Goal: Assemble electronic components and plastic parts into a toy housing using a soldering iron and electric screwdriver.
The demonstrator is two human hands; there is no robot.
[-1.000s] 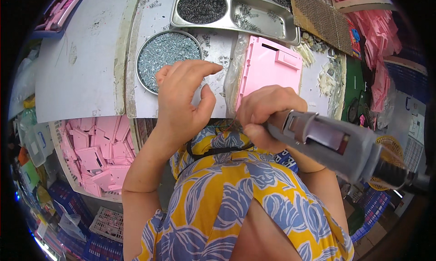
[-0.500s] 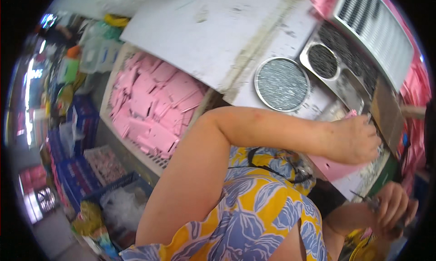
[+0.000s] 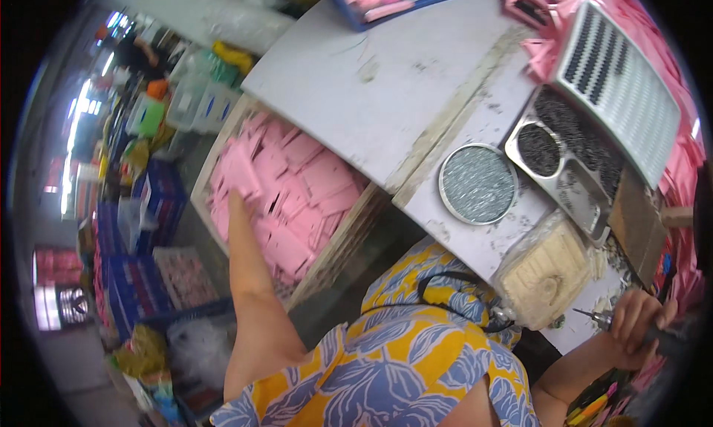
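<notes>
On the left, my left hand (image 3: 236, 198) reaches into a crate (image 3: 327, 282) of flat pink plastic pieces (image 3: 286, 197). Its fingers are hidden by a pink piece. My right hand (image 3: 640, 324) is wrapped round a grey powered screwdriver (image 3: 603, 319) at the lower right, whose thin bit points left. A beige block (image 3: 546, 275) with a raised shape and plastic wrap at its edge lies on the near part of the table, left of the screwdriver.
The white table (image 3: 356, 93) carries a round dish of silver pins (image 3: 477, 183) and a metal tray (image 3: 590, 204) with small black parts. A slanted rack (image 3: 624, 93) holds rows of black parts. A blue bin (image 3: 412, 7) stands far back. Blue boxes (image 3: 160, 197) stand left.
My left hand has swung from the beige block over to the pink pieces in the crate. The pink piece on the block is gone from there. The right hand keeps the screwdriver.
</notes>
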